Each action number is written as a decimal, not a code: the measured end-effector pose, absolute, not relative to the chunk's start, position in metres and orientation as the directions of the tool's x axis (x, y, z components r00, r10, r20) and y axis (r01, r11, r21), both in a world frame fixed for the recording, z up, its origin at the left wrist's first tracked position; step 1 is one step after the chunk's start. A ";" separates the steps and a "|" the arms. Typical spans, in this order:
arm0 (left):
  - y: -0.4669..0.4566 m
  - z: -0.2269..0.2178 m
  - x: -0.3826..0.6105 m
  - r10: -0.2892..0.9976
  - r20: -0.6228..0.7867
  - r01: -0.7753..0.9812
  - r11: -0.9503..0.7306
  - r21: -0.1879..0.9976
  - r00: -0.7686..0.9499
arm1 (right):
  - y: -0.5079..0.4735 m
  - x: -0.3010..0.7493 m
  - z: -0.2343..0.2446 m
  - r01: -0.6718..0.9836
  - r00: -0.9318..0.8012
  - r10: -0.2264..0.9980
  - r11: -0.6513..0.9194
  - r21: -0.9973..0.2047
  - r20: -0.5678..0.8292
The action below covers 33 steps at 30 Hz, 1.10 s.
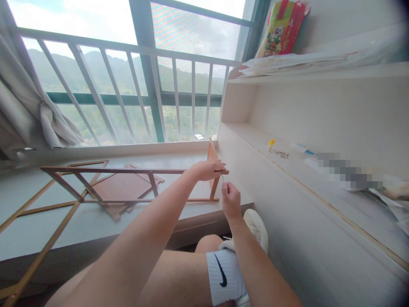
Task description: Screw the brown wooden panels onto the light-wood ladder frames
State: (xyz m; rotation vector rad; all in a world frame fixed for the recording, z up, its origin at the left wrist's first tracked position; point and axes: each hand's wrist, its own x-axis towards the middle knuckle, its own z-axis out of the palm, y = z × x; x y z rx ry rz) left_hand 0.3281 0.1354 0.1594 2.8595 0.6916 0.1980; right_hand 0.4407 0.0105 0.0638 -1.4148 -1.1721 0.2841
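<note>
A thin wooden frame point(105, 170), like a small ladder of slats, stands on its edge on the pale window ledge point(79, 221). My left hand point(207, 169) is closed over the frame's top rail at its right end. Just below it, my right hand point(230, 199) pinches a small thin pin or screw that points up toward that same corner. A flat brown wooden panel point(123, 187) lies on the ledge behind the frame.
More wooden frame strips point(38, 256) lie at the ledge's left. A white railing point(128, 85) and window stand behind. On the right, a white shelf point(287, 166) holds small screws point(280, 153), a tube and papers. My knee with a white sock point(223, 273) is below.
</note>
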 end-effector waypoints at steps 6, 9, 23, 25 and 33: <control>0.135 0.159 0.328 0.459 0.074 0.437 -0.875 0.208 0.885 | 0.014 0.439 0.066 0.501 0.459 0.747 0.230 -0.835 0.481; 0.136 0.158 0.328 0.458 0.079 0.436 -0.877 0.201 0.885 | 0.015 0.441 0.067 0.506 0.456 0.749 0.225 -0.833 0.479; 0.135 0.158 0.329 0.462 0.073 0.439 -0.874 0.208 0.884 | 0.016 0.445 0.079 -0.001 0.414 0.891 0.207 -0.978 0.188; 0.135 0.158 0.329 0.463 0.074 0.440 -0.873 0.211 0.883 | 0.014 0.440 0.080 -0.373 0.300 0.954 0.145 -0.916 0.029; 0.136 0.157 0.330 0.457 0.087 0.434 -0.878 0.199 0.885 | 0.008 0.440 0.086 -0.763 0.031 0.999 0.046 -0.645 0.035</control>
